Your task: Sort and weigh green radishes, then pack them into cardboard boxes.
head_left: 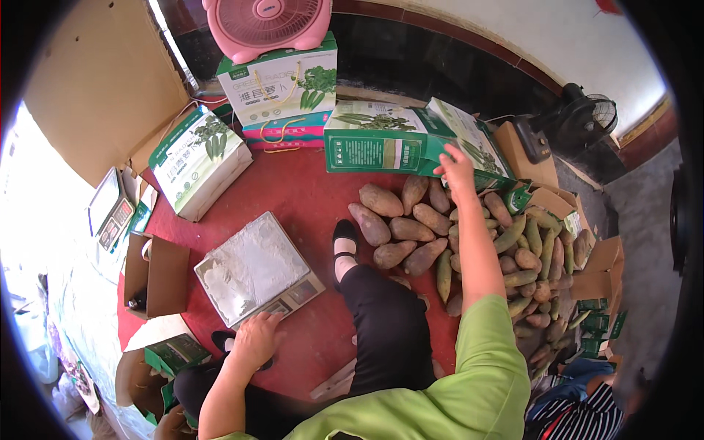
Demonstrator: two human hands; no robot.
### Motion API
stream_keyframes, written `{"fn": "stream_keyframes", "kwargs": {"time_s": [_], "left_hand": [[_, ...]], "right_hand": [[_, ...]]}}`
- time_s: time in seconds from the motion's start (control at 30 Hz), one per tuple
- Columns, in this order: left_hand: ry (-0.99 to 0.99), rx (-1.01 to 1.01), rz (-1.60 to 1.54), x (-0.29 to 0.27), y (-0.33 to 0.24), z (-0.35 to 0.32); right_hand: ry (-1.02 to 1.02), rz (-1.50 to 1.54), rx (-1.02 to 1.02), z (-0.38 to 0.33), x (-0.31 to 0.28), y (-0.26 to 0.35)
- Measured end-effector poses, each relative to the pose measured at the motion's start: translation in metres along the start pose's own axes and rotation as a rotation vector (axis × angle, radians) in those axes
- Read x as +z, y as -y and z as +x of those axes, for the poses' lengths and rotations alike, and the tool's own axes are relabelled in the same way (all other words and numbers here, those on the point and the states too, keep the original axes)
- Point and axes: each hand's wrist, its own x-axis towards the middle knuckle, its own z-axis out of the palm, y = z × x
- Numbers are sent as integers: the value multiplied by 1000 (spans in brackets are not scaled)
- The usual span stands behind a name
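My left hand lies with its fingers stretched out at the front edge of a flat platform scale, near its display, holding nothing. The scale's top looks white and worn. My right arm reaches forward over a heap of sweet potatoes. At its end, my right hand has its fingers apart in front of a green and white carton that lies on its side with a flap raised. I cannot tell whether the fingertips touch the carton. Long green radishes lie mixed into the heap's right part.
A pink fan stands on a stacked carton at the back. Another white carton stands at left, near a small scale and an open brown box. A black fan is at far right; a striped garment shows lower right.
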Motion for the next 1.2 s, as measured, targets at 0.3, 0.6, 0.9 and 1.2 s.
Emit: {"fn": "stream_keyframes", "kwargs": {"time_s": [0.3,0.6,0.9,1.2], "left_hand": [[-80,-25,-27,-10,7,-12],[-215,-66,-72,-22,20,-22],[-637,-111,-194,-50,62,-25],[-1020,-235,-216,-86,97,-52]], "right_hand": [[-211,-296,-187,-15,-30,103],[43,-454,-687,-16,52,168],[127,-542,-1196,-91,141,283],[613,87,-1059,-181,198,331]]}}
